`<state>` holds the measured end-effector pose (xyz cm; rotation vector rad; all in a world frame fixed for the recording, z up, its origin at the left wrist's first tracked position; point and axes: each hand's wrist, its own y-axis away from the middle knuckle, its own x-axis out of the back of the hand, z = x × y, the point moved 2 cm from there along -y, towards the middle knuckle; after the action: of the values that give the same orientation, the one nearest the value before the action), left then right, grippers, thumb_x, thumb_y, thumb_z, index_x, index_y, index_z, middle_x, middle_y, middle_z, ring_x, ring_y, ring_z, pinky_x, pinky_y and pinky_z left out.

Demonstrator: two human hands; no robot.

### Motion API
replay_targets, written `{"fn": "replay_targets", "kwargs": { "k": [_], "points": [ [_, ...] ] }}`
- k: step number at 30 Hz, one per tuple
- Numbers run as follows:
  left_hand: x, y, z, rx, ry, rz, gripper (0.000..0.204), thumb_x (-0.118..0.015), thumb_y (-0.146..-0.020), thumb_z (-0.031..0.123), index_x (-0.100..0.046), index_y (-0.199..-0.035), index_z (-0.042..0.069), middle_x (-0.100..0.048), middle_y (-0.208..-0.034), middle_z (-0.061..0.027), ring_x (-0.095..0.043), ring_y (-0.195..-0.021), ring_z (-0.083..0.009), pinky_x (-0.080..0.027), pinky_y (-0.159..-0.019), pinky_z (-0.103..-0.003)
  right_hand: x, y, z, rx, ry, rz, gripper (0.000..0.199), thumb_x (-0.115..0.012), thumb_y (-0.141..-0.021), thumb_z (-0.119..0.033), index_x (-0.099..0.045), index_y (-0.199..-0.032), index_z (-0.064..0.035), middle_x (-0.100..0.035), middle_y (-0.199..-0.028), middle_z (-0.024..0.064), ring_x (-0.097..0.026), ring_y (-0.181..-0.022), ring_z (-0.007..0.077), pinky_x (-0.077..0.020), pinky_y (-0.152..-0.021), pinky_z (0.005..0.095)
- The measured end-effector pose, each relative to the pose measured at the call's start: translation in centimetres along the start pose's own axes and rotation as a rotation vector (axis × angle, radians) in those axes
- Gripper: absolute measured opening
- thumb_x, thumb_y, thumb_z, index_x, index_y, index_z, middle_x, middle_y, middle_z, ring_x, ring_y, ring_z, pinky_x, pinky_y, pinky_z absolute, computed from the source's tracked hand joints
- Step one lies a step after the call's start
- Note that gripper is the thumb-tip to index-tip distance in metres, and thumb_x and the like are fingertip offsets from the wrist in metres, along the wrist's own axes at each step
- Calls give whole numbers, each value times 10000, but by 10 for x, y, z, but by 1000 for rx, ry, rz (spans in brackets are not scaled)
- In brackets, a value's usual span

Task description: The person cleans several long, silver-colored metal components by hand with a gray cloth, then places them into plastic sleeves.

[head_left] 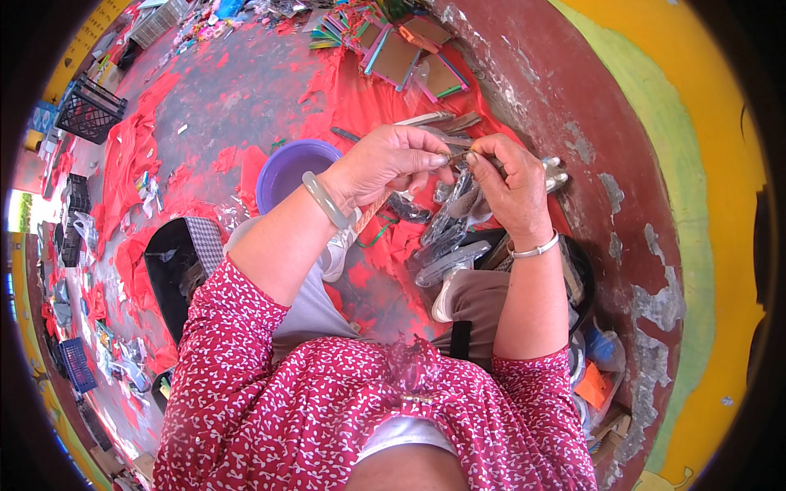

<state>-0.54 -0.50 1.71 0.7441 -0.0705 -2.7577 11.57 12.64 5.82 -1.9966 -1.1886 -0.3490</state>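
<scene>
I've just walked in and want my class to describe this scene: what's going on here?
A person in a red, white-patterned top has both bare hands raised and close together. The left hand and right hand pinch something small between their fingertips, too small to identify. Beneath them, clear plastic-wrapped pieces lie in a pile. A round purple plastic basin stands beyond the left forearm.

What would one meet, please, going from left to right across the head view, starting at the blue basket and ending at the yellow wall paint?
Blue basket → black container → purple basin → left hand → right hand → yellow wall paint.
</scene>
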Motion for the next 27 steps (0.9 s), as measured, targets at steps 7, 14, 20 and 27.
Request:
{"fn": "replay_targets", "kwargs": {
  "k": [7,14,20,27],
  "points": [
    [3,1,1,-14,-6,-43,127,-591,-817,87,-594,-926,21,-643,-813,-93,-458,-504,-32,-337,-445,-143,2,1,-2,15,-47,-37,110,-630,-731,-34,-539,-791,-19,-548,-680,106,-548,-627,250,-435,-579,302],
    [2,1,-3,-275,-265,63,149,-578,-818,28,-599,-957,-20,-635,-830,-88,-568,-660,-69,-456,-591,-184,-2,3,-2,-77,-106,-52,91,-622,-754,-47,-539,-766,-14,-537,-639,79,-516,-575,189,-414,-549,277],
    [-3,8,5,-543,-811,129,126,-583,-821,30,-604,-933,-23,-633,-807,-41,-590,-742,-90,-470,-655,-220,-13,10,3,-568,-634,-20,87,-569,-794,-60,-549,-716,-27,-524,-612,-18,-436,-538,65,-339,-492,209],
    [-2,3,1,-684,-915,115,129,-583,-827,48,-604,-940,-10,-622,-777,-21,-547,-634,-69,-433,-545,-218,-20,15,14,-840,-976,-37,108,-540,-825,-119,-567,-828,-14,-531,-624,21,-475,-548,79,-366,-495,190]
  ]
}}
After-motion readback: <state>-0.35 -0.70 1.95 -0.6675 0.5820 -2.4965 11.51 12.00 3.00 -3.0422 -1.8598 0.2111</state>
